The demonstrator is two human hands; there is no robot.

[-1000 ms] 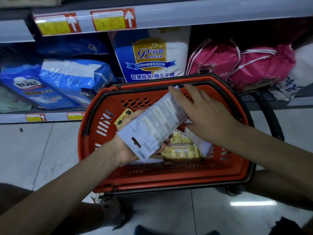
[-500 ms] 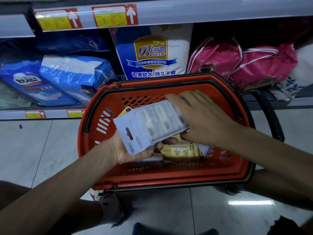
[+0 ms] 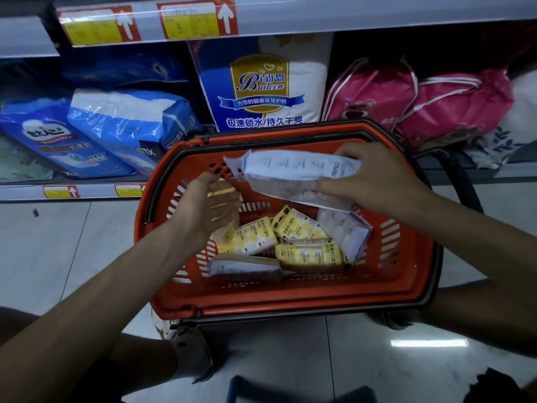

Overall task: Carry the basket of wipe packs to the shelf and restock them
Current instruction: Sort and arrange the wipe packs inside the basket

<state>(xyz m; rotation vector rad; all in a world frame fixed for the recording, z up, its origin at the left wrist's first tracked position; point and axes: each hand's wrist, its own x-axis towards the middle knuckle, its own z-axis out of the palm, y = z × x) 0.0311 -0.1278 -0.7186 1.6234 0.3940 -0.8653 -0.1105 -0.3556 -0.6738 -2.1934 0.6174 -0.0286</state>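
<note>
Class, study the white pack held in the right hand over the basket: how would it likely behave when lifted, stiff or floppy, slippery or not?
Probably floppy: the white pack sags and bends where the right hand grips one end. Likely light, since one hand holds it up. Its plastic film may be slippery.

shop: price-tagged shelf [image 3: 290, 16]; basket [image 3: 290, 298]

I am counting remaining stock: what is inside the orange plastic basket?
Inside the orange plastic basket lie at least three yellow wipe packs and two white flat packs. The left hand and the long white pack held by the right hand cover the far part.
</note>
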